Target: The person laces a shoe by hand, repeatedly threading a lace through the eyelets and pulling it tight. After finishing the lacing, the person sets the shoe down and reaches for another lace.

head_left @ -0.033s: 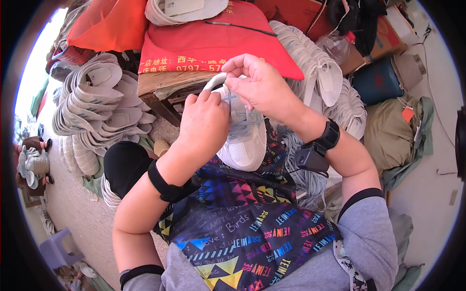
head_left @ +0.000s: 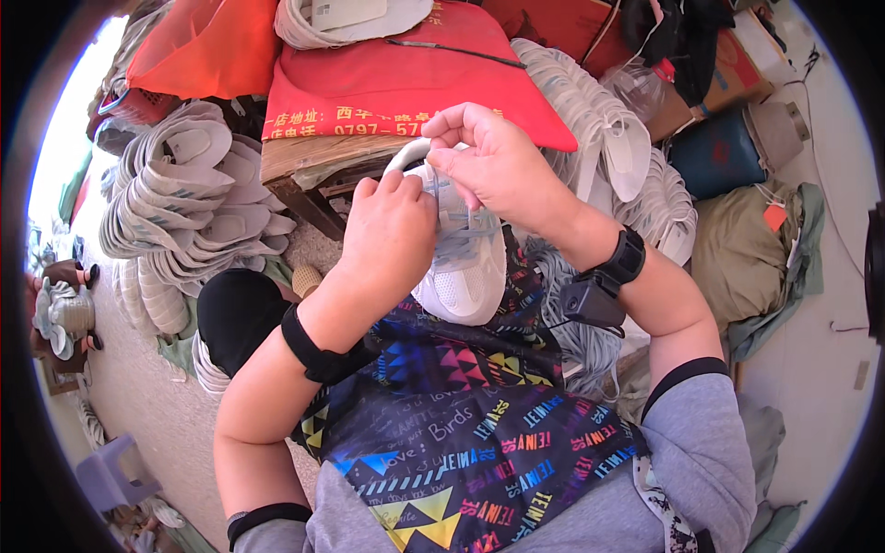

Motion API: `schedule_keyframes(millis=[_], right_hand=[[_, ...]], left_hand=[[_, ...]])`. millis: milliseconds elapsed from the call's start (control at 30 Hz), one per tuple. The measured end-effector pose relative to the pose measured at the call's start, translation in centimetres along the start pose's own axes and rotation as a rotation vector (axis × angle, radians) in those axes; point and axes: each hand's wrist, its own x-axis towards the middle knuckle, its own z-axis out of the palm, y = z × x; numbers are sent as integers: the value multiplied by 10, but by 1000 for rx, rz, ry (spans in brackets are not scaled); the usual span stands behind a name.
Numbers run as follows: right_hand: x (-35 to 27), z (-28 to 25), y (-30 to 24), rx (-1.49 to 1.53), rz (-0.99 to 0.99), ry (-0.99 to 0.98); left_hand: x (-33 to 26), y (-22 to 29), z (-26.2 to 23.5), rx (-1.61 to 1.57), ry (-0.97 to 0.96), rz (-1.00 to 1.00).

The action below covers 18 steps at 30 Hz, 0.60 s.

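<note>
A white sneaker (head_left: 466, 290) rests in my lap with its toe toward me, on a dark patterned apron (head_left: 498, 405). Blue-grey shoelace (head_left: 461, 241) crosses its front in several rows. My left hand (head_left: 392, 221) is closed on the shoe's left side, its fingers curled near the upper eyelets. Over the tongue and collar, my right hand (head_left: 498, 170) pinches with thumb and forefinger at the upper end of a lace strand. Its fingertips partly hide that strand.
Stacked shoe uppers (head_left: 175, 212) stand at the left, with more uppers (head_left: 618, 157) at the right. Ahead, a red bag (head_left: 387, 83) covers a wooden table (head_left: 304, 166). Loose blue-grey laces (head_left: 585, 341) hang beside my right forearm. A purple plastic stool (head_left: 115, 470) is at lower left.
</note>
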Motion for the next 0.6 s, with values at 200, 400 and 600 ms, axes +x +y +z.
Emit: schedule_keyframes(millis=[200,400,600], right_hand=[[-16,-18,6,-866,-573,-22],[-36,-15,26,-1236,-730,-71],[-43,-3,37,-1512,-772,55]], left_hand=[[-5,-2,13,-192,95,44],[-13,4,1,-180,250,-117],[-8,10,22,-108,297,-107]])
